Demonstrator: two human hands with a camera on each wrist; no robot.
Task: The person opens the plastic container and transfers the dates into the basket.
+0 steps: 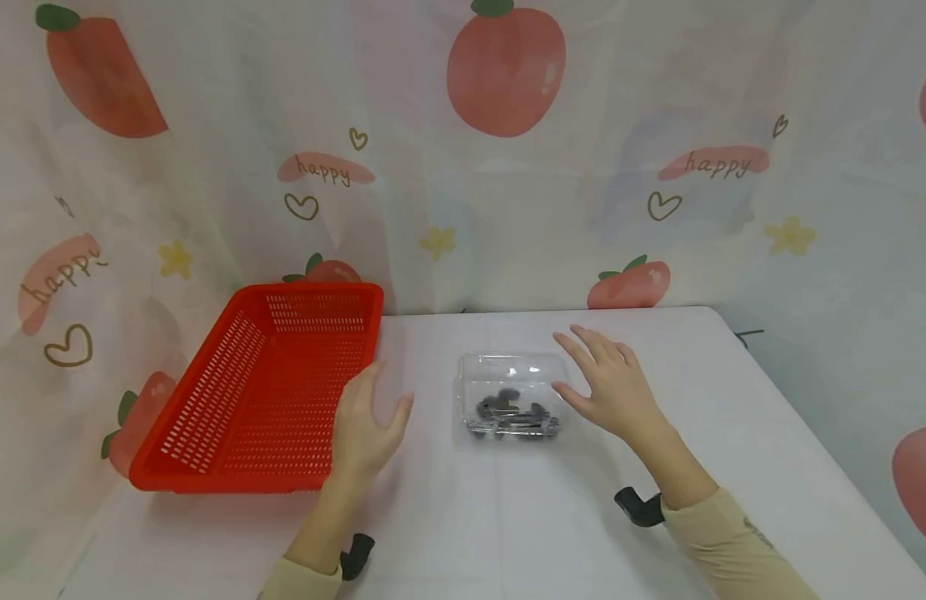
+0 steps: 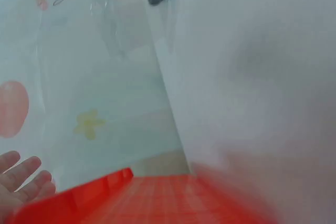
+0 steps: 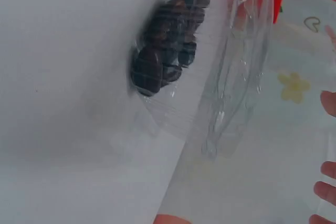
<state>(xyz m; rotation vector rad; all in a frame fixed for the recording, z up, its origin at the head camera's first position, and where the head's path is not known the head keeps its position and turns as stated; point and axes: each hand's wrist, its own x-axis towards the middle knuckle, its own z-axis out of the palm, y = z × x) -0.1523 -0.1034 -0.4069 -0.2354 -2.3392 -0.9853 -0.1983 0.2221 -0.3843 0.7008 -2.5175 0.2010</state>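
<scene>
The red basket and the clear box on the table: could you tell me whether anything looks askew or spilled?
Nothing spilled. The red basket overhangs the table's left edge, slightly tilted. The clear box sits flat, its dark pieces inside.

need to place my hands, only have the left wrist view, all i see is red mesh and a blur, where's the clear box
Observer: The clear box sits on the white table, right of the red basket, between both hands.
Operator: is either hand on it
Observer: The right hand hovers by its right edge, fingers spread; contact is unclear.
Operator: and the left
Observer: The left hand is open beside the basket's right wall, apart from the box.
Operator: whats in the box
Observer: Small dark pieces piled at one side; the right wrist view shows them through the plastic.
</scene>
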